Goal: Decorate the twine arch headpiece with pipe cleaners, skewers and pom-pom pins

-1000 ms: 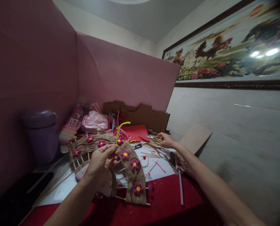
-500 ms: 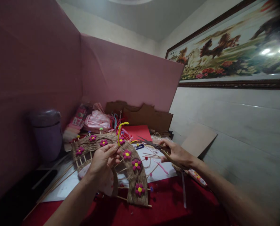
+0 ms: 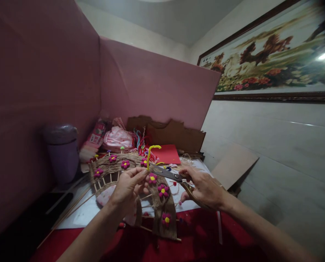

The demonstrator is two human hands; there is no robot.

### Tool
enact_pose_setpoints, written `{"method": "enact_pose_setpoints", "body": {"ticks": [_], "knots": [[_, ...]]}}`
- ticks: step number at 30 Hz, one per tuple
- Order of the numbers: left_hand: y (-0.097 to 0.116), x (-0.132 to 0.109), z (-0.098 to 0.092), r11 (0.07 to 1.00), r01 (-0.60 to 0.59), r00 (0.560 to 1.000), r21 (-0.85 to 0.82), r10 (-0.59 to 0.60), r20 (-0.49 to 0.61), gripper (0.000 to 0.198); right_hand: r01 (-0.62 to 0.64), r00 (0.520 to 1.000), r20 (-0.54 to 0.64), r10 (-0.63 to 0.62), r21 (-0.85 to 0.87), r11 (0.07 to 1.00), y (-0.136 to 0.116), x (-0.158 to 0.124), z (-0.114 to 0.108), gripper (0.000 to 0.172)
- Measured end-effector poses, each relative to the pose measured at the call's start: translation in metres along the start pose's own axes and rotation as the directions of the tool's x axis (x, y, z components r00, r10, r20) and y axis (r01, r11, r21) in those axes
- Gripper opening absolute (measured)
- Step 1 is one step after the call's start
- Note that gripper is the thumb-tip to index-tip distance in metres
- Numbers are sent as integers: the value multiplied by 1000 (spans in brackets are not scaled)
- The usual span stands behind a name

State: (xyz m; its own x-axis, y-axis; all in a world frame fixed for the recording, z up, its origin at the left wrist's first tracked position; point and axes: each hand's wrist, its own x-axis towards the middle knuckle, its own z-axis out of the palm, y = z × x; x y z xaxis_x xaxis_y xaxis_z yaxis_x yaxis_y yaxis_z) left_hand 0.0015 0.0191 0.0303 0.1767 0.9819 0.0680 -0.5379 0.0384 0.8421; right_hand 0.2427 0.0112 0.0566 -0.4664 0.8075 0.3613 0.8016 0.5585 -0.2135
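My left hand [image 3: 129, 187] pinches the lower end of a bent yellow fuzzy stem [image 3: 148, 156], which stands up and hooks over to the right. My right hand [image 3: 203, 187] has its fingers in the handles of dark scissors [image 3: 176, 177]. The blades point left and their tips reach the stem just above my left fingertips. Beneath my hands lies an arched brown twine-wrapped piece [image 3: 161, 207] on thin sticks, with magenta flowers [image 3: 163, 190] that have yellow centres. My left hand covers part of the arch.
A purple bin [image 3: 62, 156] stands at the left. Behind the arch are a pink-white cloth bundle [image 3: 118, 138], a red sheet [image 3: 168, 154] and torn cardboard [image 3: 173, 134]. Long thin sticks [image 3: 69, 211] lie at the left, and a flat board [image 3: 235, 165] leans at the right.
My right hand has brought the scissors left and slightly down, from apart to the base of the yellow stem. The whole view has shifted a little, moving the scene rightward.
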Motion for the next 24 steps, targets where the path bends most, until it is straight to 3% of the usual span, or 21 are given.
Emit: {"method": "enact_pose_setpoints", "body": {"ticks": [11,16,24], "knots": [[0,-3,3,999,26,993,44,-31,112,27,115,992,-46,-117,-40,993,-13,8,8,58],[0,-4,3,998,9,990,65,-19,142,22,171,983,-50,-174,-68,983,-17,9,6,43],[-1,-2,4,998,15,993,56,-21,112,24,202,979,2,-202,22,979,-14,10,11,40]]}}
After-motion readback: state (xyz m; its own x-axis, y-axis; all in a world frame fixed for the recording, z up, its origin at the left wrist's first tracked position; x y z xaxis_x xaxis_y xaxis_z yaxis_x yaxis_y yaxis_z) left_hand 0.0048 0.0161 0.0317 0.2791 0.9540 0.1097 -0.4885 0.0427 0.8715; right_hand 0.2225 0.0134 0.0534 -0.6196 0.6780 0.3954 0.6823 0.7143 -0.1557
